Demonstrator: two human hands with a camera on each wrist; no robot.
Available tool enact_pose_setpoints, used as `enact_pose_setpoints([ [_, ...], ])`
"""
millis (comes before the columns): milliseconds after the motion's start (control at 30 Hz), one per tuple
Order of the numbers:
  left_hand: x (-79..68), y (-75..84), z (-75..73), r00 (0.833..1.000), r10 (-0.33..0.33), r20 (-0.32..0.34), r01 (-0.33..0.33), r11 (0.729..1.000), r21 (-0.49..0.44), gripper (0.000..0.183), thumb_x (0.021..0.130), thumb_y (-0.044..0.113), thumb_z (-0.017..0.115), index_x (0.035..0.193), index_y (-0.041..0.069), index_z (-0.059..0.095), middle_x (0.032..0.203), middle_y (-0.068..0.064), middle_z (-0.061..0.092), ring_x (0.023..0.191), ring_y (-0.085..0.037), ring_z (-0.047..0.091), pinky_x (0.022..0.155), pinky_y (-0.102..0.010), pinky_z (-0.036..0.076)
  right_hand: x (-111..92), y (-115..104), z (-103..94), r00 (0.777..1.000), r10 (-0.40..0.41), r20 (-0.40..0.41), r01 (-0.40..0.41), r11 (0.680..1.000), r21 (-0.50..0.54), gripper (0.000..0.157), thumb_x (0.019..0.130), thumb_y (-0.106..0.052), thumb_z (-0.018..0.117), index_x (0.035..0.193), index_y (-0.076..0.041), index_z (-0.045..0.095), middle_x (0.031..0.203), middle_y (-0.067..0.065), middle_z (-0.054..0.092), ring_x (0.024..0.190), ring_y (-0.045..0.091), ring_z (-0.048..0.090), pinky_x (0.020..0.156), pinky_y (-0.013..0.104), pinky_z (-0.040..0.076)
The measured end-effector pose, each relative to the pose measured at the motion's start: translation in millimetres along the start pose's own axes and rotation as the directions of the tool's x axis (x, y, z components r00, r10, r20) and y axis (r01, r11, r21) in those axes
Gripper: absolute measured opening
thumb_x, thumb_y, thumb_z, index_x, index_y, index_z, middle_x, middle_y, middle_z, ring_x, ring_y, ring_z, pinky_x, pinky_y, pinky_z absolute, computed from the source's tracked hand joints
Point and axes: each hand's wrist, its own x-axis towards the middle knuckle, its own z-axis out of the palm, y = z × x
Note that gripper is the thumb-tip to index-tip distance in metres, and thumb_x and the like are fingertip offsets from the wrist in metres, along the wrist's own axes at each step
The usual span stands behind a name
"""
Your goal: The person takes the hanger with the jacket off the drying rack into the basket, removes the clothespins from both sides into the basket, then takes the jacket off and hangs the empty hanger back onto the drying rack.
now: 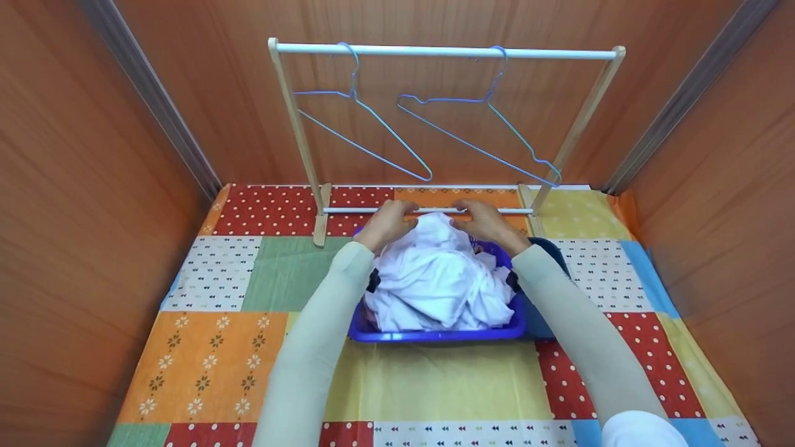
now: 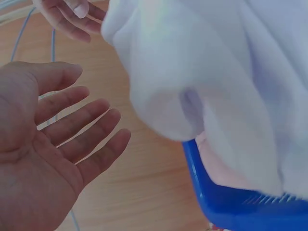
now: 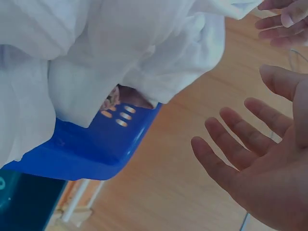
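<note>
White cloth (image 1: pixel 435 279) lies heaped in a blue plastic basket (image 1: pixel 435 336), rumpled and rising above the rim. My left hand (image 1: pixel 391 223) is at the far left side of the heap, and my right hand (image 1: pixel 487 223) is opposite it at the far right side. In the left wrist view the left hand's fingers (image 2: pixel 91 127) are spread and a little apart from the white cloth (image 2: pixel 192 72). Spread fingers of the right hand (image 3: pixel 264 149) also show beside the cloth in the right wrist view, holding nothing. A patterned piece of fabric (image 3: pixel 111 98) peeks out underneath.
Behind the basket stands a small garment rack (image 1: pixel 422 49) with a left hanger (image 1: pixel 366 136) and a right hanger (image 1: pixel 484 124) on its bar. A dark teal bin (image 1: pixel 539 316) sits against the basket's right side. Wooden panels (image 1: pixel 62 186) enclose the patchwork cloth (image 1: pixel 205 366).
</note>
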Motion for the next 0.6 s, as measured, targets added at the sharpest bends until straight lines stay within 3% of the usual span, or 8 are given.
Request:
enact_pose_setpoints([
  [367,32.5,-0.5,11.9,0.992,-0.123,0.012,0.122,0.991,0.060,0.038,0.096,0.017,0.060,0.133,0.007,0.060,0.131,-0.011,0.063,0.122,-0.028,0.059,0.106,-0.044,0.046,24,12,11.2,1.000,-0.005,0.005,0.005,1.000,-0.025,0.045,0.095,-0.021,0.064,0.135,-0.001,0.056,0.134,0.023,0.059,0.124,0.040,0.055,0.105,0.053,0.044],
  [600,42.9,-4.3,20.1,0.978,-0.187,0.088,0.181,0.981,0.073,0.042,0.096,0.018,0.060,0.136,0.005,0.057,0.136,-0.012,0.060,0.126,-0.028,0.056,0.109,-0.043,0.043,31,16,20.1,0.997,0.060,0.048,-0.058,0.998,-0.025,0.050,0.095,-0.025,0.063,0.139,-0.004,0.052,0.137,0.021,0.058,0.128,0.039,0.053,0.107,0.052,0.043],
])
